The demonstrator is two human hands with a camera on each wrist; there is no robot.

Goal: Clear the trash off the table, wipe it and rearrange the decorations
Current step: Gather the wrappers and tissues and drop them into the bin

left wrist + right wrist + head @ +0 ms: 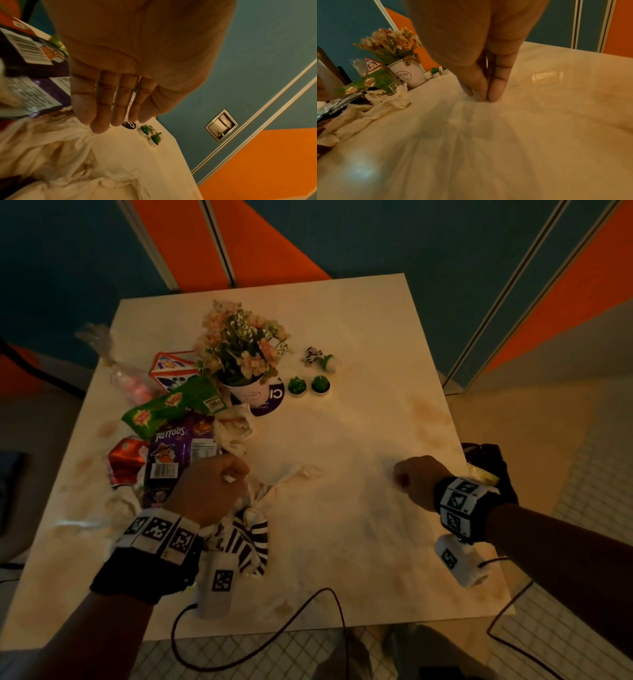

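Observation:
On the left of the white table (376, 354) lies a trash pile: a green wrapper (171, 405), a purple snack bag (171, 450), a red wrapper (126, 460) and crumpled tissue (236, 426). My left hand (212, 484) is over the pile's near edge. Its fingers (101, 108) point down and it pinches a fringed white cloth (51, 148), whose folds run to the fingertips. My right hand (407, 479) is on bare table to the right, with its thumb and fingertips (496, 93) pressed together on the surface. I see nothing clear between them.
A flower pot (246, 393) stands on a dark coaster with two cactus candles (296, 385) beside it and a zebra figurine (313, 356) behind. A striped cloth (246, 542) lies by my left wrist. A black bag (489, 460) hangs at the right edge. A cable (308, 601) crosses the front edge.

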